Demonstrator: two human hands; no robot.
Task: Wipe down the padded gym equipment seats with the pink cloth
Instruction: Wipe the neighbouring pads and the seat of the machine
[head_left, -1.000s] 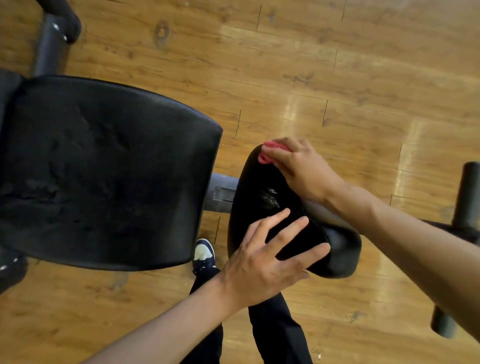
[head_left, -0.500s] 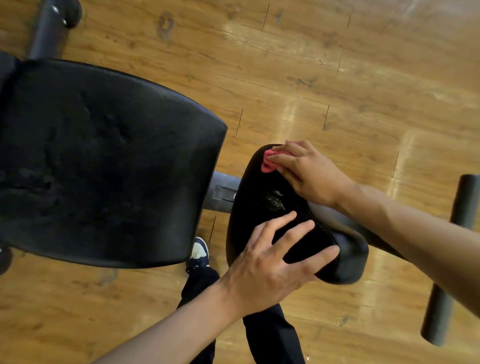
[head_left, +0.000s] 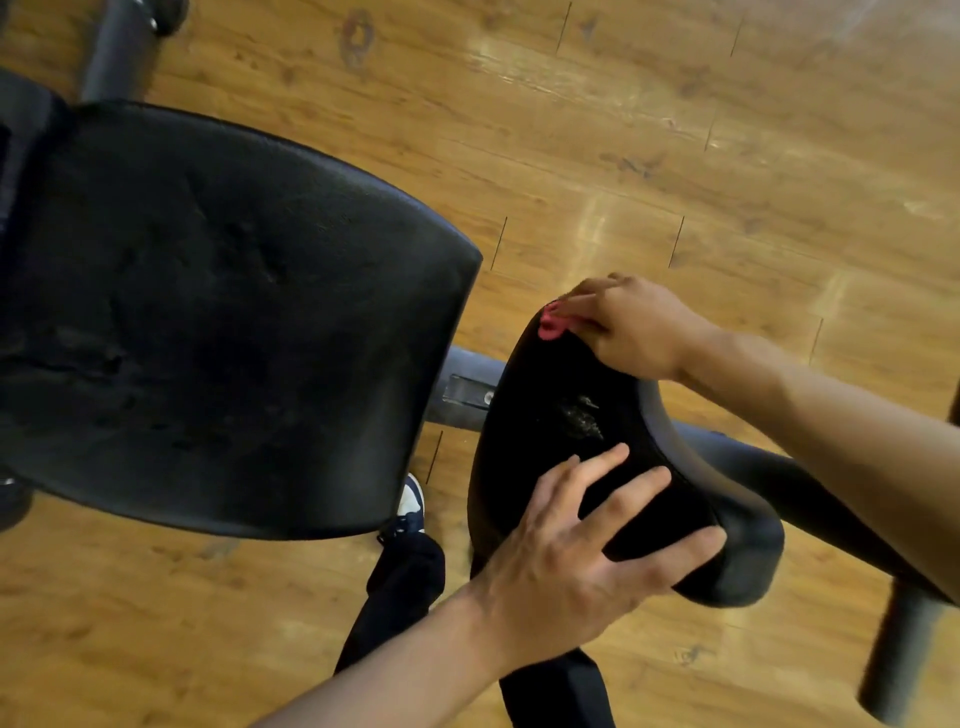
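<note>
A crumpled pink cloth (head_left: 551, 323) is pressed to the far edge of the small black padded seat (head_left: 566, 415) by the right hand (head_left: 631, 327), fingers curled around it; the pad is steadied by the flat, spread-fingered left hand (head_left: 571, 561). The scuffed patch (head_left: 582, 413) may be missed if wiping keeps to the edge.

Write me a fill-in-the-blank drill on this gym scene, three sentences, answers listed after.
1. The right hand presses a cloth whose colour is ____.
2. The left hand rests with fingers spread on the small ____ pad.
3. The large pad stands above a floor made of ____.

Answers: pink; black; wood
</note>
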